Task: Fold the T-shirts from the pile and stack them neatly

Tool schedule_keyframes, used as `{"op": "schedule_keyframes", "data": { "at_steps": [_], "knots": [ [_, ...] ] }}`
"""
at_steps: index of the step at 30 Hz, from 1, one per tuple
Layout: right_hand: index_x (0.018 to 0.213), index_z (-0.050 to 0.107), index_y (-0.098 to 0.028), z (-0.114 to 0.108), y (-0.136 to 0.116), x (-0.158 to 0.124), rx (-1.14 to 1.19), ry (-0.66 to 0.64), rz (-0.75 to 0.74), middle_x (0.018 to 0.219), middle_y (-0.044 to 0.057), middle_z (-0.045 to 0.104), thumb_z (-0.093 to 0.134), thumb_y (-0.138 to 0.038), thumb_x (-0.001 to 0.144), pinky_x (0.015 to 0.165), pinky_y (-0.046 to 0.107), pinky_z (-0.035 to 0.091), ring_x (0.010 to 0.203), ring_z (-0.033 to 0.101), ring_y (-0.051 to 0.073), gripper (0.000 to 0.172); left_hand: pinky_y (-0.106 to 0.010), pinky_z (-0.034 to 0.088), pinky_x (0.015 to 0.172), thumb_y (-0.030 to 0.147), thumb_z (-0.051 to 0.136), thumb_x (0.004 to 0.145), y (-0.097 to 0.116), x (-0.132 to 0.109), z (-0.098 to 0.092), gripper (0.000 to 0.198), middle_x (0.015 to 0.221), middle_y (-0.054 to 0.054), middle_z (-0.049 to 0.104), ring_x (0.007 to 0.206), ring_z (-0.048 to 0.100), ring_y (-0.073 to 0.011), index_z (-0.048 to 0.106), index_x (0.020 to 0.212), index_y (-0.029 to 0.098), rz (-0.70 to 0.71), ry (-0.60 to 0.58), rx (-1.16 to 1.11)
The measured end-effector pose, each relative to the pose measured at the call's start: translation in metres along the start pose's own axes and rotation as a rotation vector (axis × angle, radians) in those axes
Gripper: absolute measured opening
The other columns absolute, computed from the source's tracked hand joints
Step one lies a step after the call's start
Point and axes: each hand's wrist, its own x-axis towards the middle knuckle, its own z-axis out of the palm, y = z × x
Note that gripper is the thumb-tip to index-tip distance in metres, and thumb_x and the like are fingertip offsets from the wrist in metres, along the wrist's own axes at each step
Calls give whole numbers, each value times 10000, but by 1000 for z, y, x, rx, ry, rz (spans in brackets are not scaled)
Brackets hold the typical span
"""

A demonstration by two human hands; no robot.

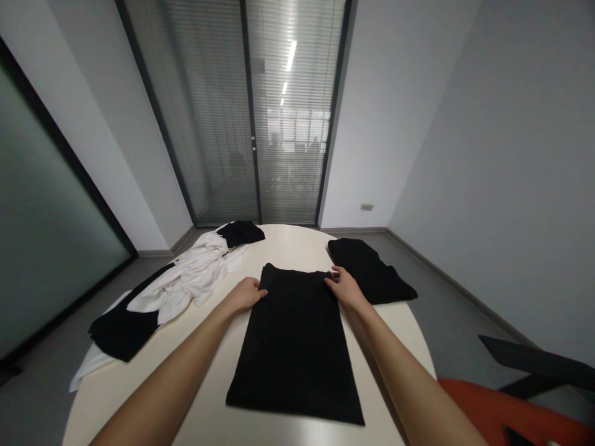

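Note:
A black cloth (296,347) lies flat in a folded, roughly rectangular shape on the pale round table (288,244). At its upper left edge is my left hand (245,293), thumb on the fabric and fingers curled at the side, closed on that edge. My right hand (344,287) pinches the upper right edge in the same way, its thumb on top. Beyond my right hand rests another black cloth (369,269), loosely folded.
Along the table's left side lies a loose heap of white cloth (190,279) and black cloth (125,328). Another black piece (242,232) is at the far edge. An orange chair (502,412) with a black armrest stands at the lower right.

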Motion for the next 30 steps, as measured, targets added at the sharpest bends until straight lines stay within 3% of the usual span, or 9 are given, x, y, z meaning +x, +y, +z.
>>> {"op": "schedule_keyframes", "data": {
  "at_steps": [3, 7, 11, 13, 15, 19, 23, 26, 30],
  "knots": [
    [931, 700, -105, -9, -3, -5, -44, -143, 49, 853, 91, 707, 659, -379, 860, 702, 268, 452, 797, 660, 201, 286, -239, 339, 514, 232, 673, 787, -2, -8, -8, 188, 487, 53, 478, 466, 528, -136, 562, 652, 163, -17, -73, -45],
    [615, 561, -153, -14, -9, -11, -12, -289, 39, 562, -16, 518, 688, -358, 836, 535, 241, 322, 552, 469, 102, 328, -200, 305, 429, 270, 623, 869, -1, -22, -15, 130, 473, 71, 480, 374, 468, -101, 584, 813, 159, -56, -148, -153],
    [681, 538, -167, -15, -18, -16, 273, -308, 18, 556, -48, 484, 710, -342, 831, 468, 209, 326, 484, 423, 70, 288, -167, 353, 405, 248, 651, 887, 1, -29, -19, 191, 649, 3, 622, 482, 636, -137, 592, 1042, 154, -202, -154, -430],
    [803, 572, -171, -19, -23, -20, 392, -306, 61, 579, -49, 506, 716, -386, 842, 408, 196, 320, 440, 439, 69, 262, -168, 443, 455, 252, 665, 897, 2, -32, -21, 293, 916, -77, 702, 650, 738, -182, 561, 1160, 174, -245, -151, -577],
    [962, 583, -183, -24, -29, -26, 491, -321, 132, 664, -27, 571, 718, -415, 858, 380, 181, 357, 435, 510, 76, 288, -199, 534, 543, 284, 698, 891, 3, -37, -23, 415, 1192, -143, 674, 761, 766, -212, 521, 1257, 198, -265, -171, -688],
    [1306, 484, -258, -37, -36, -37, 692, -430, 249, 1148, 100, 653, 735, -456, 859, 561, 255, 587, 706, 736, 176, 550, -297, 618, 704, 282, 705, 895, 10, -47, -29, 588, 1519, -184, 455, 921, 761, -251, 411, 1402, 243, -289, -169, -817],
    [1398, 439, -337, -44, -29, -41, 847, -501, 171, 1430, 85, 534, 749, -432, 847, 856, 385, 611, 1039, 724, 249, 639, -354, 612, 847, 226, 666, 906, 13, -49, -31, 441, 1509, -163, 476, 1129, 694, -284, 501, 1314, 204, -208, -206, -938],
    [1282, 555, -304, -44, -18, -40, 926, -562, 33, 1343, 53, 607, 760, -388, 825, 1046, 422, 498, 1220, 627, 243, 508, -400, 558, 977, 183, 634, 894, 2, -45, -28, 364, 1466, -139, 529, 1251, 617, -277, 562, 1251, 194, -123, -184, -997],
    [1014, 646, -206, -40, -7, -35, 823, -685, -95, 1047, 36, 672, 813, -310, 722, 1021, 373, 468, 1038, 627, 186, 353, -442, 442, 1109, 207, 685, 837, -24, -44, -20, 418, 1384, -112, 602, 1287, 572, -271, 600, 1246, 190, 45, -205, -923]
  ]
}}
